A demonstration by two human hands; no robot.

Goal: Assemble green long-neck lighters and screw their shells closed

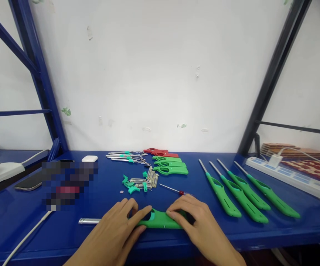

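Note:
Both hands rest on one green long-nosed lighter (160,220) lying flat near the front edge of the blue bench (24,225). My left hand (118,229) has its thumb and fingers closed over the lighter's front part. The metal tube (89,221) sticks out to the left of it. My right hand (201,225) presses its curled fingers on the handle end.
Several finished green lighters (248,192) lie in a row to the right. Behind are green and red handle shells (169,164), metal tubes (126,156), small metal and teal parts (142,181) and a red-handled screwdriver (173,190). A power strip (290,177) sits far right, a phone (28,183) and earbud case (89,159) left.

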